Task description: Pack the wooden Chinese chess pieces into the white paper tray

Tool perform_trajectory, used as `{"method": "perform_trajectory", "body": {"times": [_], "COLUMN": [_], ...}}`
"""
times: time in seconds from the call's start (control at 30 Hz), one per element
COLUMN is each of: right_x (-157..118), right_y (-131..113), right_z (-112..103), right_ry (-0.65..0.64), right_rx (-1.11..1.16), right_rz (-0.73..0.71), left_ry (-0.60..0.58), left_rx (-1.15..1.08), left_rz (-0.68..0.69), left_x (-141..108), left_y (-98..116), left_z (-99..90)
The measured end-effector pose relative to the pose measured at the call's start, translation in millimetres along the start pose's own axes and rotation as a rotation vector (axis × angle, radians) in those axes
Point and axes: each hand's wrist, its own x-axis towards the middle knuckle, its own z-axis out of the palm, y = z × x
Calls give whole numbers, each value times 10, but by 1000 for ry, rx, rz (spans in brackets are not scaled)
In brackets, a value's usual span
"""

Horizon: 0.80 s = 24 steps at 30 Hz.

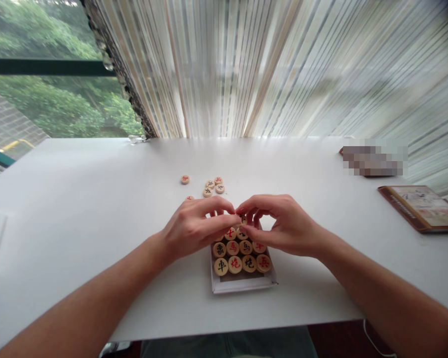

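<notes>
A shallow white box (242, 285) holds rows of round wooden pieces with red and black characters, such as a black-marked piece (221, 267) at its near left corner. Over the box's far part, my left hand (199, 221) and my right hand (280, 223) meet at the fingertips, fingers bent around a black-marked wooden piece (242, 219). Both hands pinch at it, and they hide the far rows of the box. Beyond the hands lie several loose wooden pieces (209, 184), with another red-marked one (185, 179) to their left.
The white table (78, 199) reaches back to a striped string curtain (216, 69) and a window at the left. A brown-edged booklet or board (425, 209) lies at the right, with a blurred-out item behind it. Something white lies at the left edge.
</notes>
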Motion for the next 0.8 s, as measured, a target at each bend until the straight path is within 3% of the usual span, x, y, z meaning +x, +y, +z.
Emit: {"method": "perform_trajectory", "body": {"times": [0.1, 0.23, 0.33, 0.57, 0.8], "right_x": [-14, -44, -79, -189, -236], "right_y": [-13, -39, -122, -337, -370], "right_z": [-16, -26, 6, 213, 323], "right_ry": [8, 18, -66, -323, -382], "right_rx": [-58, -79, -108, -104, -177], "right_rz": [9, 24, -12, -176, -177], "left_ry": [8, 134, 194, 181, 177], "left_rx": [-17, -43, -43, -96, -116], "left_rz": [-41, -149, -195, -197, -211], "left_x": [4, -8, -22, -45, -55], "left_y": [-7, -64, -118, -128, -142], "left_z": [14, 28, 35, 68, 77]}}
